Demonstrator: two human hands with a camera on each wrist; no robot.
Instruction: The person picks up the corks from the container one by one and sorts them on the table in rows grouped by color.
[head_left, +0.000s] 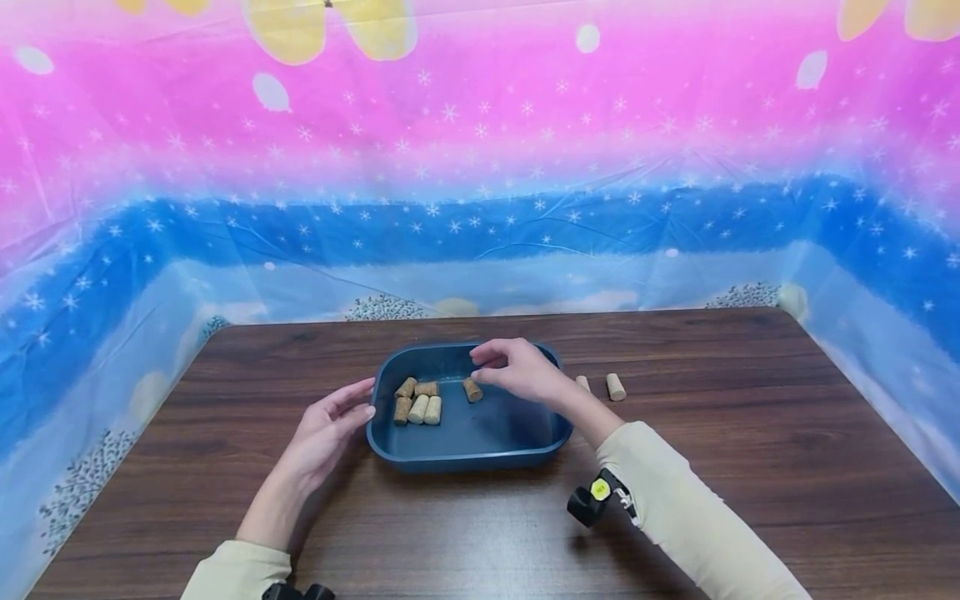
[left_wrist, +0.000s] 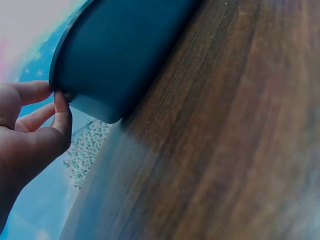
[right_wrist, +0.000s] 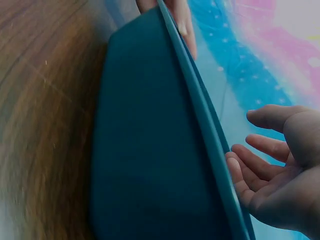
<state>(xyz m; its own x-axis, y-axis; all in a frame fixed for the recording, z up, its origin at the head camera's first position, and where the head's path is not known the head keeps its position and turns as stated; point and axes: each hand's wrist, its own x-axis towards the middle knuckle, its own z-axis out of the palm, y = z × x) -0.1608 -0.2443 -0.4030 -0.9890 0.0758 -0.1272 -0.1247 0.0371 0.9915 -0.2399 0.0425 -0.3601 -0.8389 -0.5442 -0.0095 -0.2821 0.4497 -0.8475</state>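
Curtain, one: pink and blue, snowflake print, behind the worktop.
Worktop, one: dark wood grain.
Tray, one: dark blue, flat on the worktop, near its middle.
Right grip, a bare hand: above the tray, fingers loosely bent and parted from the thumb; nothing held.
Left grip, a bare hand: fingers and thumb relaxed, apart, tips against the tray's left end; no grasp round the rim seen.
Corks, eight visible. Five-cork group: in the tray's left part. Lone cork: in the tray, just below the right fingertips. Two pale corks: on the worktop, right of the tray, one partly hidden by the right arm.
Step in hand, as judged: placing corks singly in the tray. Next move probably calls for clearing the rim and reaching right, tray kept steady.
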